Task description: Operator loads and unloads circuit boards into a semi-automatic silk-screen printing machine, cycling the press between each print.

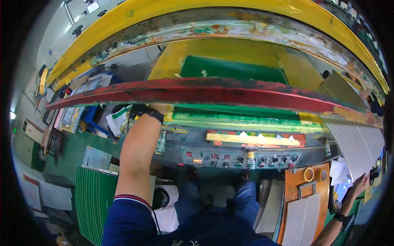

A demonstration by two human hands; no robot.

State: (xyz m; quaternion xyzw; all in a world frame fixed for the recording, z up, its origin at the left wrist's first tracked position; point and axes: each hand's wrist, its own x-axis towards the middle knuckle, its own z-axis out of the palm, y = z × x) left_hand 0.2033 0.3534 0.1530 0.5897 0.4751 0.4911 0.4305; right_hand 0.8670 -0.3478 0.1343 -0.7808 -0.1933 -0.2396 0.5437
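Note:
My left arm reaches forward to a long red bar (230,93) that spans a printing machine. The bar's lower edge hides the fingers of my left hand (164,108), so I cannot see whether they grip anything. Just right of it is a green-smeared ledge (238,119) with yellow ends. Out at the right, my right hand (360,183) is closed on the near edge of a pale grey sheet (357,143). The sheet slopes up from my fingers toward the right end of the red bar.
Below the ledge are a strip with white triangular tabs (256,139) and a control panel (242,159) with knobs. A yellow frame (230,14) arches behind. An orange board (293,184) carries tape rolls (308,174) and another grey sheet (303,219). Green ribbed panels (94,201) stand at left.

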